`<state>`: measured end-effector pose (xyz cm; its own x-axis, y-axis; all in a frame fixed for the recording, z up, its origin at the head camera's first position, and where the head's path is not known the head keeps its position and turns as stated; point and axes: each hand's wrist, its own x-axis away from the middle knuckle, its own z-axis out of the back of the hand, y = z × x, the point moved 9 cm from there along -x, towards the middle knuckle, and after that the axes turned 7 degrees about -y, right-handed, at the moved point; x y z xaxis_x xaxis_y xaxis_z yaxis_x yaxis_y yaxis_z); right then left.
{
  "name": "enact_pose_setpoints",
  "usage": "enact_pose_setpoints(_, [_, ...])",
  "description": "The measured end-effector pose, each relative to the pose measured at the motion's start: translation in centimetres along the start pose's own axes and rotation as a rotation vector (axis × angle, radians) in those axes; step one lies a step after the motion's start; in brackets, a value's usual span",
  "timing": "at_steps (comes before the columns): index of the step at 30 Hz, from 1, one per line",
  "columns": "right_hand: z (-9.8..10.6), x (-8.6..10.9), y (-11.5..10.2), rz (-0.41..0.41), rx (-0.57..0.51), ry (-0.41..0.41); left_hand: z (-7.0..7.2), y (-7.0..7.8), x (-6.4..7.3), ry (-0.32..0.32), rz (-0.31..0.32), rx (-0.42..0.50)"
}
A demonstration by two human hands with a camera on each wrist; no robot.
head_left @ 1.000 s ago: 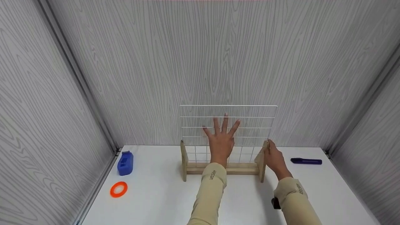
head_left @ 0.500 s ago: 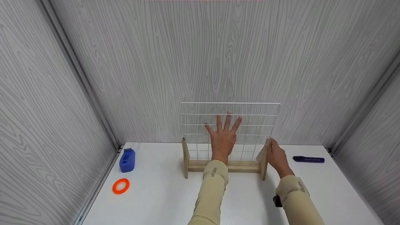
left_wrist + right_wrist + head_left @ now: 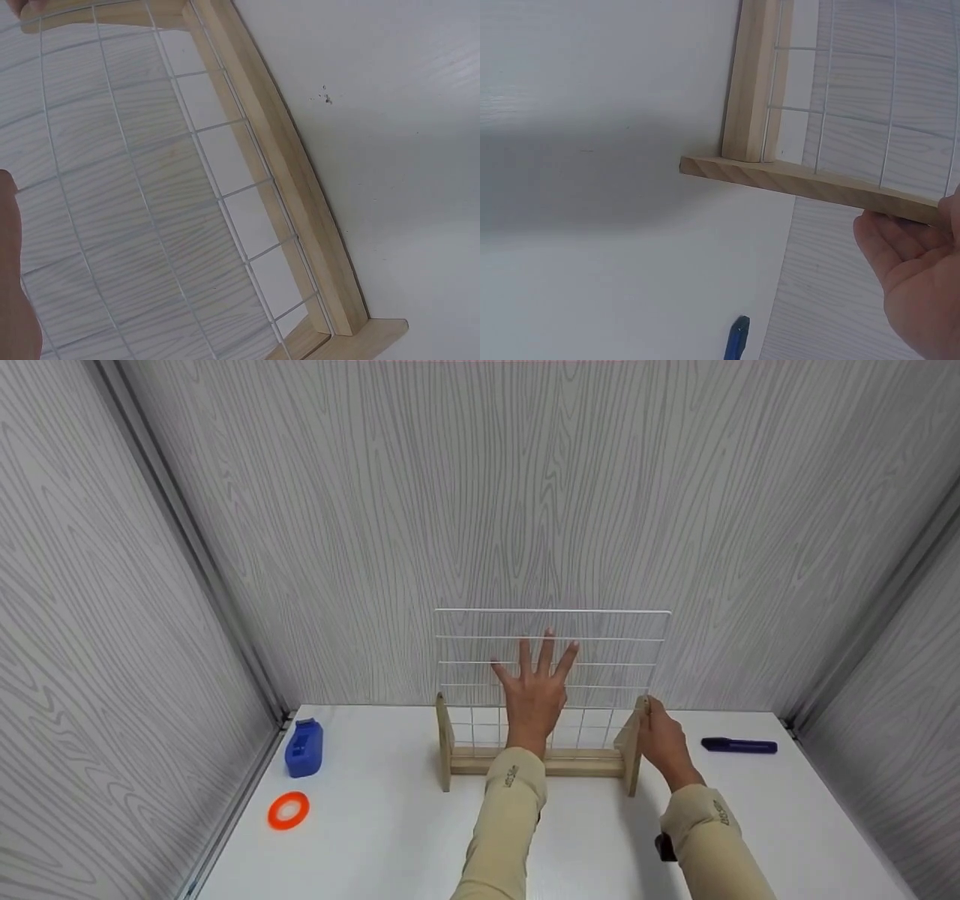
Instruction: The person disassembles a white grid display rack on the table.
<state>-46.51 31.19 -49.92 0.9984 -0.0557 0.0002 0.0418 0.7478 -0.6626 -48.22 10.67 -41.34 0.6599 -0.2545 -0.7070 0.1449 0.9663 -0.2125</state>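
A white wire grid panel (image 3: 555, 610) stands upright in a wooden stand (image 3: 585, 767) on the white table. My left hand (image 3: 534, 705), fingers straight and spread, rests against the grid near its middle. At the stand's right end, my right hand (image 3: 664, 739) grips the upper part of the wooden side piece (image 3: 632, 757). From the right wrist view, the fingers (image 3: 885, 251) lie along the outer face of that side piece, and the thumb is at its upper edge. The grid's lower wires run down to the wooden crossbar (image 3: 289, 172) in the left wrist view.
On the left of the table (image 3: 360, 840) are a blue tape dispenser (image 3: 304, 750) and an orange ring (image 3: 274, 817). A dark blue pen-shaped item (image 3: 739, 745) lies to the right. Grey wood-patterned walls (image 3: 480, 495) enclose the back and sides.
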Motion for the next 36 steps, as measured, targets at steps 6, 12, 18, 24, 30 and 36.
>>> enact_pose_setpoints(6, [0.23,0.00,-0.34,0.021,0.025,0.013,0.30,-0.24,-0.27,-0.019,0.007,0.011])
enact_pose_setpoints(12, [0.25,0.01,-0.25,0.028,0.030,0.027,0.12,-0.28,-0.42,-0.039,0.018,0.029])
enact_pose_setpoints(18, [0.21,0.05,-0.42,0.032,0.041,0.015,-0.10,-0.40,-0.61,-0.065,0.043,0.030])
enact_pose_setpoints(24, [-0.01,0.04,-0.23,0.026,0.044,0.003,-0.02,-0.48,-0.60,-0.073,0.057,0.039])
enact_pose_setpoints(30, [0.15,0.39,-0.23,0.018,0.064,-0.003,-0.07,-0.26,-0.65,-0.107,0.047,0.043])
enact_pose_setpoints(36, [0.27,0.09,-0.31,0.027,0.075,-0.001,-0.19,-0.42,-1.04,-0.130,0.049,0.054])
